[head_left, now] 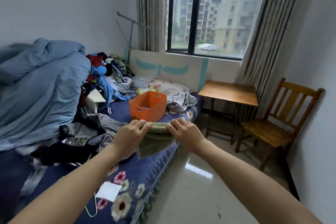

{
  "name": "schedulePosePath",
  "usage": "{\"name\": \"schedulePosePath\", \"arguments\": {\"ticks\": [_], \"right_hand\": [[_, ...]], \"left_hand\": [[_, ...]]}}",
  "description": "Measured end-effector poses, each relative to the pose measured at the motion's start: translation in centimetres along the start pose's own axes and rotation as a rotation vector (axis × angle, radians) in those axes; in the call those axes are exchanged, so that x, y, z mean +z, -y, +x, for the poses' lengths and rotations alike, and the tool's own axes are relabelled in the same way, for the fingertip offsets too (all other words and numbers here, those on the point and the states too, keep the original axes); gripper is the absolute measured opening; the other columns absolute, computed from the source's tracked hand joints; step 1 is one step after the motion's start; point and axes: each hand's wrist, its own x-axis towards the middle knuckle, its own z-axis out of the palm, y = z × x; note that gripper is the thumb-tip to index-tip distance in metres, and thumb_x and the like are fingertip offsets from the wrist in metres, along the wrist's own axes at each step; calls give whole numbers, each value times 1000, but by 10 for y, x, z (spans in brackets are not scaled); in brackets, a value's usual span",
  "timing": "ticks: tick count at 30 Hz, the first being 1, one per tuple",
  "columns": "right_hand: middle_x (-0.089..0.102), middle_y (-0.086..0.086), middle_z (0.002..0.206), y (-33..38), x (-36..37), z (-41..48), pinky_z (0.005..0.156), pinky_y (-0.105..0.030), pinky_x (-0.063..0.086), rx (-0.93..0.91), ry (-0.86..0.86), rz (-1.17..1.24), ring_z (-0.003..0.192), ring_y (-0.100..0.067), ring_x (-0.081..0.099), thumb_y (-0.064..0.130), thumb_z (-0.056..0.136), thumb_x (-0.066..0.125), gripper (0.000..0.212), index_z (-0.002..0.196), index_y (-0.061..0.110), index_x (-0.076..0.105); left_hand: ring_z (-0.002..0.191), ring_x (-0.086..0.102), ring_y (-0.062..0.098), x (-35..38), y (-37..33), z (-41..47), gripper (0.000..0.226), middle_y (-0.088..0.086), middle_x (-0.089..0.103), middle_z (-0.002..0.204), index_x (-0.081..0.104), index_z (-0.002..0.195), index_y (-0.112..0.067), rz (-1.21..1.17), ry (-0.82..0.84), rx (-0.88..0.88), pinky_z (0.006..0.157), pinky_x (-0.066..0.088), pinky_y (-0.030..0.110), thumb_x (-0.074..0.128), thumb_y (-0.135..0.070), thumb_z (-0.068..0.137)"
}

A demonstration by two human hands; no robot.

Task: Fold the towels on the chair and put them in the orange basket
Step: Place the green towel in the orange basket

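You hold the green towel by its upper edge with both hands, over the near edge of the bed. Your left hand grips the left end of that edge and your right hand grips the right end. The fingers of both hands are curled down over the cloth, so both are grasping the towel.

The towel is a muted, mottled green with a nubbly pile. Its top edge looks thick and rounded, as if doubled over, and forms a short band between your hands. Below that band the rest hangs down in a darker fold toward the bedspread. Whether its lower end touches the bed you cannot tell, since your wrists cover part of it.

The orange basket stands on the bed just beyond the towel, upright, with its open top facing up and something small and blue lying inside. The towel is outside the basket, near its front wall.

The wooden chair stands by the right wall, well apart from your hands, beside a small wooden bench under the window.
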Motion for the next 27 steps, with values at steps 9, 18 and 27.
{"name": "schedulePosePath", "arguments": {"ticks": [9,18,27], "right_hand": [[63,-4,79,-60,16,-31,48,-26,49,44,15,-22,66,-21,61,9,78,47,19,95,12,55],[64,-3,79,-188,50,-82,44,-24,46,66,111,-83,67,-20,63,16,73,43,23,95,15,53],[63,-1,76,-276,112,-88,43,-23,43,17,87,-26,63,-18,60,12,71,41,25,94,15,53]], "left_hand": [[65,66,21,42,-19,60,35,5,70,88,47,108,-16,-68,-102,40,42,49,23,41,-16,74],[62,65,19,125,-64,176,31,5,70,86,47,108,-16,-119,-149,104,40,50,25,46,-16,77],[65,66,20,198,-66,243,38,4,70,89,48,109,-16,-132,-104,63,43,51,25,56,-13,72]]}}
